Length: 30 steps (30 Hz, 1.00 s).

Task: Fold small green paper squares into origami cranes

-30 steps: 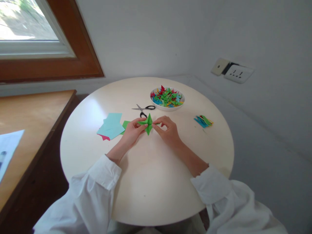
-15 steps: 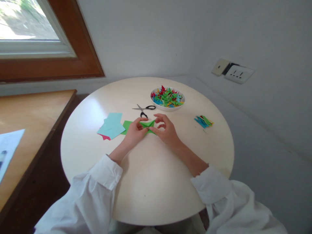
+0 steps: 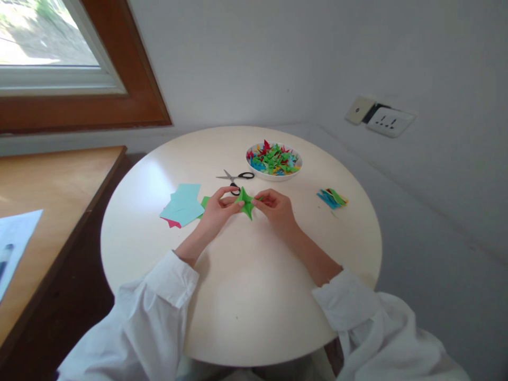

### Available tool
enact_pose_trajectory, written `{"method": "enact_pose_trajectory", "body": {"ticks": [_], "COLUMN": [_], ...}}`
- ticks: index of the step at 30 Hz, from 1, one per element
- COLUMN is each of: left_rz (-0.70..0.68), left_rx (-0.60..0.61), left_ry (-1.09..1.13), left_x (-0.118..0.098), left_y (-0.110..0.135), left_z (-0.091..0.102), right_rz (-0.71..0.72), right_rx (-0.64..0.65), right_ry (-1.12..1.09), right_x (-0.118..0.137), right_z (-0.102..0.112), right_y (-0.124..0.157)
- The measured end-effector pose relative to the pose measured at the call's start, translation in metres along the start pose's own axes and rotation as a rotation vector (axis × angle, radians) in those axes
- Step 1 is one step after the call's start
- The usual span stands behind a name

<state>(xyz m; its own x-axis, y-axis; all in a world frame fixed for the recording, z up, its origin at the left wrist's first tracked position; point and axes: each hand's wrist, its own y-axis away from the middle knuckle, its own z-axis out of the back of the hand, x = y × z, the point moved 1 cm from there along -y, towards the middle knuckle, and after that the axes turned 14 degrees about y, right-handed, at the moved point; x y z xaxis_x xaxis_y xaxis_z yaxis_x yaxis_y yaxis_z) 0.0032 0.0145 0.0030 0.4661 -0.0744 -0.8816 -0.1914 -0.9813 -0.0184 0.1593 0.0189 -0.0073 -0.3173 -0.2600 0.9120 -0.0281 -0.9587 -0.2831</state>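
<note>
Between both hands is a piece of folded green paper (image 3: 245, 202), its pointed corners spread up, down and to the sides like a star. My left hand (image 3: 217, 211) pinches its left side between thumb and fingers. On the right side, my right hand (image 3: 277, 210) grips it with thumb and forefinger, the other fingers curled in. Another green sheet (image 3: 203, 205) shows partly behind my left hand. Just beyond the hands lie opened scissors (image 3: 234, 179) with black handles, one loop close to the folded paper.
Light blue sheets (image 3: 183, 203) with a pink sheet (image 3: 173, 223) under them lie at the left of the round white table (image 3: 238, 296). A white bowl (image 3: 273, 177) full of small colourful folded papers stands at the back. Coloured paper strips (image 3: 332, 198) lie at the right.
The green paper has gone from a flatter fold with a raised triangle to an opened star-like shape. Both hands have shifted their grip, and the right fingers have closed in on its right side.
</note>
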Motion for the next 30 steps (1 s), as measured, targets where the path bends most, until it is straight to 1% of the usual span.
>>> {"method": "enact_pose_trajectory", "body": {"ticks": [5, 8, 12, 17, 20, 25, 27, 30], "left_rz": [-0.085, -0.131, -0.123, -0.116, -0.112, -0.094, -0.112, -0.179], "left_rx": [0.023, -0.011, -0.076, -0.088, -0.072, -0.081, -0.069, -0.057], "left_ry": [-0.06, -0.097, -0.086, -0.111, -0.152, -0.154, -0.154, -0.17], "left_x": [-0.0047, -0.0043, -0.0036, -0.0048, -0.0045, -0.0036, -0.003, -0.0014], "left_y": [0.0017, 0.0004, -0.0011, 0.0002, 0.0003, -0.0008, -0.0015, -0.0027], "left_z": [-0.0028, -0.0013, -0.0003, -0.0016, -0.001, 0.0005, 0.0011, 0.0031], "right_rz": [-0.087, -0.102, -0.085, -0.08, -0.07, -0.034, -0.019, -0.008], "right_rx": [-0.048, -0.027, 0.025, 0.07, 0.055, 0.041, 0.049, 0.068], "right_ry": [-0.123, -0.152, -0.161, -0.126, -0.104, -0.044, -0.023, -0.008], "right_x": [-0.0006, 0.0003, 0.0014, 0.0012, 0.0007, 0.0021, 0.003, 0.0037], "right_z": [0.0015, 0.0012, 0.0002, 0.0, 0.0006, 0.0016, 0.0016, 0.0007], "right_y": [-0.0027, -0.0023, -0.0001, 0.0011, 0.0003, 0.0001, 0.0007, 0.0018]}}
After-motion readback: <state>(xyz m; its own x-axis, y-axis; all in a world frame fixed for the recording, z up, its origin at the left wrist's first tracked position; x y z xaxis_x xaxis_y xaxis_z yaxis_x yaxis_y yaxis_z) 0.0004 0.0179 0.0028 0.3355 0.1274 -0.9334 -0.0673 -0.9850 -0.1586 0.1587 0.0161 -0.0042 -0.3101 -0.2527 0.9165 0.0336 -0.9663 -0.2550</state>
